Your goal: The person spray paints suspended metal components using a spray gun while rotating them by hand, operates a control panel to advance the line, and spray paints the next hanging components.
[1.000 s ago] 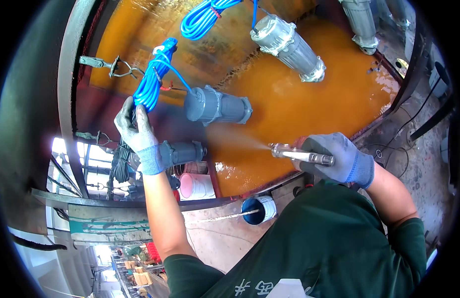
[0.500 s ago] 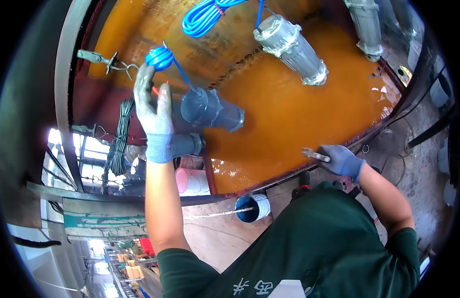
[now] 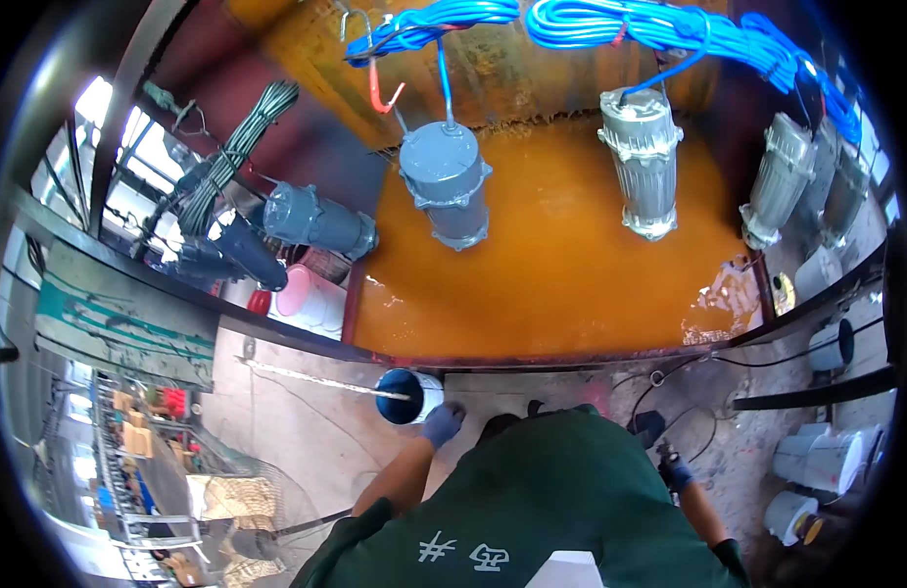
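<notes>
Low in the frame, just left of centre, stands the can (image 3: 407, 396), a small round tin with a blue inside, on the concrete floor (image 3: 307, 431) close under the dark lower rail of the orange-coated spray booth. A thin pale stick (image 3: 316, 380) lies across its mouth and runs out to the left. The left hand (image 3: 441, 423) in its blue glove is down at the can's right rim; its fingers (image 3: 446, 414) look curled toward the rim, touching or all but touching it (whether they actually pinch the wall I cannot tell). To handle the tin well, a judgement: take it by the rim on the side away from the stick, keep it level so nothing slops, and mind the stick's long overhang, which could lever the can over.

At lower right the right hand (image 3: 675, 472), also gloved, hangs beside the green shirt; its fingers seem folded around something dark, too small to make out.

Above, grey motors hang from hooks over the orange pan: one (image 3: 446, 186) at upper centre, a ribbed one (image 3: 642, 162) to its right, more at the right edge, with blue cable coils (image 3: 659, 24) along the top. White buckets (image 3: 816, 461) stand at lower right.
</notes>
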The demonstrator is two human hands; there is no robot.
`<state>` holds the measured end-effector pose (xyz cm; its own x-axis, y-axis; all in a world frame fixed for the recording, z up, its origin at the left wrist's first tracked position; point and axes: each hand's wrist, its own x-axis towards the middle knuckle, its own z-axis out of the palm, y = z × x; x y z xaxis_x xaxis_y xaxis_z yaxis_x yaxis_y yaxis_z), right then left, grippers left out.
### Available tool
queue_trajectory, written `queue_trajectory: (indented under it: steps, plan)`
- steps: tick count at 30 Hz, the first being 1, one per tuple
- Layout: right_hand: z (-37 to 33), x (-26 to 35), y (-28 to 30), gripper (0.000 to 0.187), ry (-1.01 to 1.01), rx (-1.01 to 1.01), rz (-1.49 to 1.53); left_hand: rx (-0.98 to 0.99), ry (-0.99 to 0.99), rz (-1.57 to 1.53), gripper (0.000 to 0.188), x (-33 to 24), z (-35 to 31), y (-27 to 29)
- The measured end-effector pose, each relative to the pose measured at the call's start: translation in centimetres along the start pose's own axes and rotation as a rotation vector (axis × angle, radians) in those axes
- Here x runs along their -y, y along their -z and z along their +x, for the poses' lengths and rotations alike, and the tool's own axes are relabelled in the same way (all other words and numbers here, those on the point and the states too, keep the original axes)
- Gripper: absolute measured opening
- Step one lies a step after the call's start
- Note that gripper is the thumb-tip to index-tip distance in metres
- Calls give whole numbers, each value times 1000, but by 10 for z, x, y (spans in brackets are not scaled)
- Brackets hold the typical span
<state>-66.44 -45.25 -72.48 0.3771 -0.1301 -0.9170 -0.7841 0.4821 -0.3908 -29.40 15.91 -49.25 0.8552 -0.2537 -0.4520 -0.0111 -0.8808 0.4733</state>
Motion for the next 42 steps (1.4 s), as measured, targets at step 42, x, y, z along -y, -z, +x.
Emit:
queue_trajectory:
  steps: [42]
  plan:
    - [-151,-42,-247,26,206,-380,-412,188,395,-90,65,258,-62,29]
